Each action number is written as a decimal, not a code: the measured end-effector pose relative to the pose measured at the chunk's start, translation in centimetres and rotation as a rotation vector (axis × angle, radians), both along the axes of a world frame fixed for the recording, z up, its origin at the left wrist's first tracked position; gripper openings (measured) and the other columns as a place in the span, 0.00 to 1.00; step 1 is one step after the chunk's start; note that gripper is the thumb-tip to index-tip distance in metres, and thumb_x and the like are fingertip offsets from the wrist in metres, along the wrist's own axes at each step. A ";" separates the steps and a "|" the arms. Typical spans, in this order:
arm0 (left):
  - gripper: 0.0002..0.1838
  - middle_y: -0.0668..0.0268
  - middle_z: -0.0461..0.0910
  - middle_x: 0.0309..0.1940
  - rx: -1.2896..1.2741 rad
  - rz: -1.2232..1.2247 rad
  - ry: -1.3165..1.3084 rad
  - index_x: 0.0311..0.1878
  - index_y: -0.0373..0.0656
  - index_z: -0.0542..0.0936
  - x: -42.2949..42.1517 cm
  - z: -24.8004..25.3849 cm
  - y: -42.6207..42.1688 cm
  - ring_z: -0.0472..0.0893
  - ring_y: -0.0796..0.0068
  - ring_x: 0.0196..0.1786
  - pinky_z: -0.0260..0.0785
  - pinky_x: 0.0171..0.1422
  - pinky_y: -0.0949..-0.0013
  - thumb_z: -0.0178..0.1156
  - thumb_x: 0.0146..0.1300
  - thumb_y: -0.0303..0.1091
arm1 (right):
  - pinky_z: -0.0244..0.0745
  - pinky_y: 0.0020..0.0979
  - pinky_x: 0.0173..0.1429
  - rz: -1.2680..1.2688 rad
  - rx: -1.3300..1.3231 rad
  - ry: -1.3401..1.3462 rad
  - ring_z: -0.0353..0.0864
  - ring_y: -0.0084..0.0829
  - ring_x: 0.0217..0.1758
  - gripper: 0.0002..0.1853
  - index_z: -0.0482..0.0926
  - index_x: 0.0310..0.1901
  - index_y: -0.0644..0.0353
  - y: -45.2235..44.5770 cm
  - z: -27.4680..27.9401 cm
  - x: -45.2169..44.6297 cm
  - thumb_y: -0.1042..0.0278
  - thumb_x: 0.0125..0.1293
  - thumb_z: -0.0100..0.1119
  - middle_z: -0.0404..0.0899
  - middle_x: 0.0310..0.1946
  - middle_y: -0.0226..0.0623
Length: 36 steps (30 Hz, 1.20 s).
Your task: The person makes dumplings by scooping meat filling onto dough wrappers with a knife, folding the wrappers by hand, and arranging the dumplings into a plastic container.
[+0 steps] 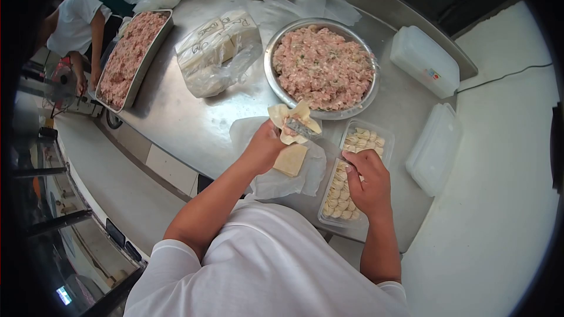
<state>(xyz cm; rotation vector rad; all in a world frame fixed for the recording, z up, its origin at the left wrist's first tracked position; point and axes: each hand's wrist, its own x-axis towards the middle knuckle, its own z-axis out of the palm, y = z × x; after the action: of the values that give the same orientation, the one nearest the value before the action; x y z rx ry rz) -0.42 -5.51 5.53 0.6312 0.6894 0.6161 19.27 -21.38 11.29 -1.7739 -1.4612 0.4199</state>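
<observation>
Cradling a filled dough wrapper (pixel 299 111) at centre frame (head view), the left hand (pixel 263 148) had fingers closed on its lower-left edge, a metal spatula (pixel 304 130) against the filling (pixel 287 127). The right hand (pixel 371 183), right of centre, had fingers half curled over dumplings (pixel 339 198); any grip could not be told. The wrapper appeared light, soft and tearable, best supported from beneath.

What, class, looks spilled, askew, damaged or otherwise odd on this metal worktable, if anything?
Nothing stands out. The meat filling sits inside the metal bowl, folded dumplings lie packed in clear containers, and the left hand holds an open wrapper with filling in it. No spill or damage shows.
</observation>
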 end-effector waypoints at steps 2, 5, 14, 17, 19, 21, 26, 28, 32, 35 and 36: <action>0.26 0.61 0.83 0.53 0.713 -0.200 0.479 0.61 0.40 0.75 -0.1 -0.7 -0.5 0.84 0.67 0.57 0.76 0.62 0.65 0.71 0.59 0.25 | 0.78 0.37 0.39 0.036 -0.066 -0.111 0.82 0.37 0.35 0.18 0.87 0.50 0.55 -0.9 -0.6 0.2 0.81 0.59 0.60 0.78 0.34 0.36; 0.26 0.56 0.85 0.48 0.954 -0.305 0.706 0.57 0.40 0.78 0.9 0.6 -1.0 0.85 0.55 0.52 0.77 0.58 0.59 0.74 0.54 0.24 | 0.78 0.38 0.39 0.117 -0.192 -0.093 0.82 0.38 0.35 0.16 0.87 0.49 0.55 -2.2 -0.5 0.5 0.80 0.60 0.60 0.78 0.34 0.37; 0.13 0.61 0.84 0.42 1.011 -0.302 0.585 0.50 0.39 0.81 3.7 -0.5 -2.7 0.84 0.69 0.43 0.77 0.49 0.66 0.70 0.64 0.26 | 0.76 0.31 0.39 -0.171 -0.220 0.281 0.80 0.29 0.34 0.05 0.86 0.42 0.60 -6.4 -1.5 3.7 0.72 0.65 0.67 0.80 0.33 0.33; 0.15 0.64 0.83 0.45 0.762 -0.252 0.396 0.57 0.39 0.79 6.0 -1.3 -4.3 0.83 0.76 0.44 0.77 0.50 0.69 0.68 0.69 0.28 | 0.74 0.27 0.37 -0.241 -0.356 0.601 0.77 0.24 0.30 0.08 0.84 0.40 0.62 -6.6 -4.6 1.0 0.66 0.68 0.69 0.80 0.33 0.28; 0.18 0.65 0.81 0.48 0.682 -0.182 0.225 0.61 0.39 0.77 7.5 -0.8 -6.2 0.81 0.79 0.44 0.77 0.50 0.70 0.66 0.71 0.30 | 0.72 0.25 0.34 -0.262 -0.143 0.831 0.74 0.22 0.26 0.08 0.83 0.42 0.61 -5.4 -7.4 -2.7 0.65 0.70 0.68 0.78 0.31 0.26; 0.22 0.64 0.80 0.53 0.077 -0.373 0.044 0.67 0.40 0.73 8.5 2.2 -8.0 0.82 0.77 0.44 0.77 0.52 0.70 0.64 0.74 0.30 | 0.70 0.24 0.30 -0.280 0.081 1.048 0.72 0.20 0.22 0.09 0.82 0.44 0.60 -4.8 -7.9 -4.2 0.65 0.71 0.67 0.76 0.29 0.23; 0.20 0.59 0.81 0.54 0.872 -0.406 0.142 0.63 0.43 0.79 8.6 0.0 -8.2 0.82 0.65 0.50 0.76 0.57 0.64 0.66 0.68 0.27 | 0.59 0.21 0.21 -0.381 0.236 1.749 0.61 0.12 0.18 0.12 0.76 0.55 0.56 -5.1 -7.8 -3.4 0.66 0.74 0.62 0.69 0.24 0.20; 0.25 0.55 0.81 0.57 1.412 -0.402 0.086 0.60 0.45 0.83 8.4 -0.1 -7.4 0.81 0.50 0.56 0.76 0.61 0.56 0.68 0.56 0.21 | 0.58 0.20 0.21 -0.419 0.237 1.768 0.60 0.12 0.18 0.10 0.75 0.52 0.55 -5.7 -7.6 -2.1 0.66 0.73 0.59 0.71 0.26 0.20; 0.20 0.59 0.83 0.53 1.499 -0.475 0.036 0.55 0.44 0.85 8.9 -0.2 -6.1 0.84 0.54 0.53 0.77 0.59 0.57 0.68 0.58 0.20 | 0.58 0.20 0.22 -0.355 0.200 1.728 0.59 0.12 0.18 0.12 0.76 0.54 0.57 -7.2 -8.5 -0.5 0.66 0.73 0.60 0.71 0.26 0.21; 0.17 0.60 0.85 0.48 1.495 -0.597 0.098 0.50 0.42 0.86 10.0 -1.4 -4.3 0.85 0.55 0.49 0.79 0.55 0.59 0.70 0.55 0.21 | 0.60 0.20 0.23 -0.338 0.041 1.629 0.63 0.14 0.19 0.17 0.76 0.58 0.58 -8.0 -9.3 0.7 0.65 0.71 0.64 0.74 0.28 0.22; 0.16 0.59 0.85 0.47 1.513 -0.592 0.189 0.48 0.41 0.86 10.8 -2.0 -3.4 0.86 0.55 0.48 0.80 0.53 0.59 0.70 0.54 0.21 | 0.68 0.24 0.29 -0.457 0.012 1.315 0.70 0.19 0.23 0.18 0.77 0.58 0.62 -8.1 -9.4 1.3 0.66 0.70 0.66 0.77 0.30 0.25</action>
<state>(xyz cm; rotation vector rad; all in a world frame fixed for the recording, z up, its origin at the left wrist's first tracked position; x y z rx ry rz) 10.37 -8.88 3.56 2.2181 0.0470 0.4284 20.54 -29.47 1.91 -1.2419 -0.1293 1.0394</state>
